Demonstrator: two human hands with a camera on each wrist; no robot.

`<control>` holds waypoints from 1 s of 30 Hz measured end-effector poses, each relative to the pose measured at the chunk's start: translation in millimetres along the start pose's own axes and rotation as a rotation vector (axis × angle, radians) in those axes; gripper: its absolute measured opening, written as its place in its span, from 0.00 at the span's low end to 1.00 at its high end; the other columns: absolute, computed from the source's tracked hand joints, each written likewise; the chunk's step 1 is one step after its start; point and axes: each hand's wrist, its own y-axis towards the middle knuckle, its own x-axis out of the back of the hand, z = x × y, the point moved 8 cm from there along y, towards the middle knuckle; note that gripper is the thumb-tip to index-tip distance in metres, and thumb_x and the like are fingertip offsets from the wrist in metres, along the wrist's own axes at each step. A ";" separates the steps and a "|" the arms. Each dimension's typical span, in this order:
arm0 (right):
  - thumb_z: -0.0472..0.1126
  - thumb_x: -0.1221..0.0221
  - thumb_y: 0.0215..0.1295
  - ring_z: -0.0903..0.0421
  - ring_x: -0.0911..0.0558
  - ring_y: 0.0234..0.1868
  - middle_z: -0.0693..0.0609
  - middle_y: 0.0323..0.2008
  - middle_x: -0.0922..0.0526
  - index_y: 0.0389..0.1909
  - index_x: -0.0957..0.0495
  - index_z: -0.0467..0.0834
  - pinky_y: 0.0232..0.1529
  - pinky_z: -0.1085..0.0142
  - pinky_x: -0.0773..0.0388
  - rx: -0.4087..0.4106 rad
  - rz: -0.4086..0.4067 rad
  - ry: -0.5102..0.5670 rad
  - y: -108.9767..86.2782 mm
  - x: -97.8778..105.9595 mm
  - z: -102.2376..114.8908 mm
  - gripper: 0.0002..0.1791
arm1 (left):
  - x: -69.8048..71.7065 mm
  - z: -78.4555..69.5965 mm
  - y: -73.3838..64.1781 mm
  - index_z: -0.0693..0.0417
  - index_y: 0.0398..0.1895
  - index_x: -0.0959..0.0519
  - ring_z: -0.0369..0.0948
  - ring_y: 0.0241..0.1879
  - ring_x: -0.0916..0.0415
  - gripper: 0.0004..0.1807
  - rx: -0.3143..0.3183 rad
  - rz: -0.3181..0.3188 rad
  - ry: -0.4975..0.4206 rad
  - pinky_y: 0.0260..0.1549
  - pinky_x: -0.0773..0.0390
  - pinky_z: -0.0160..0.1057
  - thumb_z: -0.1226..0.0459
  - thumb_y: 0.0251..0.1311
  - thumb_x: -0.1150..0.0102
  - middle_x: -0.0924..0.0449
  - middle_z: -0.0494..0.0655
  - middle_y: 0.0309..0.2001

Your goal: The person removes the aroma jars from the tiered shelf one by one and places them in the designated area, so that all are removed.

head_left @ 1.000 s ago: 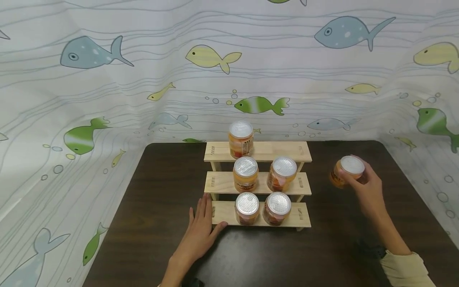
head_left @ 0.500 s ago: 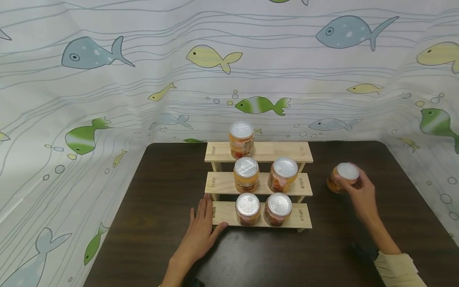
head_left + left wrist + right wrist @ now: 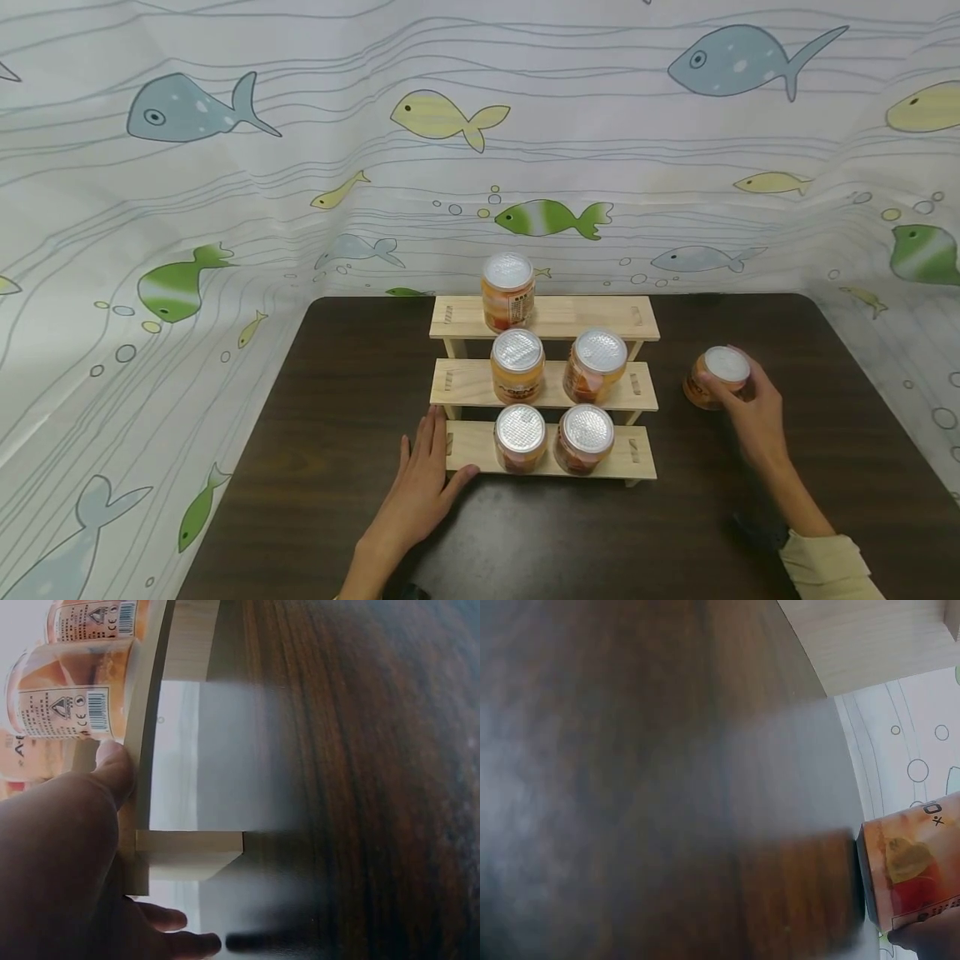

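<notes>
The left hand (image 3: 416,500) – fingers straight, thumb spread – touches the left end of the wooden rack's (image 3: 592,310) lowest shelf, below five jars (image 3: 517,357) on its tiers. Toward the desk's (image 3: 570,533) right edge, an orange jar (image 3: 718,367) is gripped by the right hand (image 3: 757,410).

Silver-lidded orange jars (image 3: 724,364), brown table (image 3: 337,417), fish-patterned white backdrop (image 3: 585,125)

Left hand (image 3: 64,840) against a wooden shelf (image 3: 142,795), just beside a barcoded orange jar (image 3: 67,690), dark table (image 3: 367,780) beneath.
</notes>
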 end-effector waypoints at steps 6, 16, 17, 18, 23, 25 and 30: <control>0.41 0.30 0.76 0.71 0.24 0.61 0.67 0.61 0.23 0.82 0.31 0.43 0.56 0.85 0.29 -0.002 -0.035 0.046 -0.5 2.2 -0.7 0.37 | 0.3 -0.5 1.5 0.68 0.89 0.58 0.68 0.87 0.56 0.54 -0.004 -0.005 0.002 0.79 0.56 0.79 0.45 0.81 0.42 0.61 0.67 0.89; 0.44 0.31 0.78 0.71 0.28 0.64 0.50 0.70 0.27 0.86 0.39 0.42 0.56 0.87 0.31 -0.058 0.007 -0.011 -2.1 1.7 -8.8 0.42 | -0.4 0.1 1.7 0.68 0.89 0.57 0.67 0.87 0.55 0.53 -0.006 0.000 -0.006 0.78 0.55 0.80 0.45 0.82 0.42 0.60 0.67 0.89; 0.44 0.31 0.78 0.70 0.29 0.65 0.46 0.73 0.29 0.87 0.41 0.42 0.56 0.87 0.32 -0.053 0.016 -0.023 -2.6 2.6 -7.2 0.43 | -0.6 -0.1 1.5 0.68 0.89 0.57 0.68 0.87 0.55 0.53 -0.008 0.000 -0.009 0.78 0.56 0.80 0.45 0.81 0.42 0.60 0.67 0.89; 0.43 0.31 0.78 0.69 0.29 0.67 0.42 0.76 0.31 0.87 0.42 0.42 0.56 0.87 0.32 -0.044 0.016 -0.025 -2.7 4.1 -4.2 0.44 | -0.9 -0.1 1.2 0.68 0.89 0.57 0.68 0.87 0.55 0.53 -0.008 0.003 -0.011 0.78 0.56 0.80 0.45 0.81 0.42 0.60 0.67 0.89; 0.42 0.34 0.80 0.53 0.38 0.86 0.38 0.86 0.41 0.90 0.47 0.48 0.70 0.87 0.39 0.040 0.037 -0.002 0.3 14.9 34.1 0.45 | -1.5 0.1 0.8 0.67 0.89 0.57 0.68 0.87 0.55 0.53 -0.011 0.003 -0.018 0.78 0.56 0.80 0.45 0.81 0.42 0.60 0.67 0.89; 0.42 0.36 0.82 0.49 0.42 0.89 0.40 0.88 0.43 0.90 0.47 0.51 0.76 0.84 0.44 0.086 0.060 0.005 2.9 16.4 58.2 0.44 | -1.2 0.5 1.1 0.67 0.89 0.57 0.68 0.87 0.55 0.53 -0.013 0.000 -0.016 0.78 0.55 0.80 0.45 0.82 0.42 0.60 0.67 0.89; 0.45 0.38 0.84 0.49 0.41 0.88 0.46 0.88 0.42 0.90 0.46 0.57 0.76 0.83 0.41 0.200 0.187 -0.023 10.8 1.3 125.7 0.42 | -0.5 0.4 1.7 0.67 0.90 0.58 0.68 0.87 0.55 0.53 -0.013 -0.006 -0.015 0.78 0.55 0.80 0.45 0.81 0.42 0.60 0.67 0.89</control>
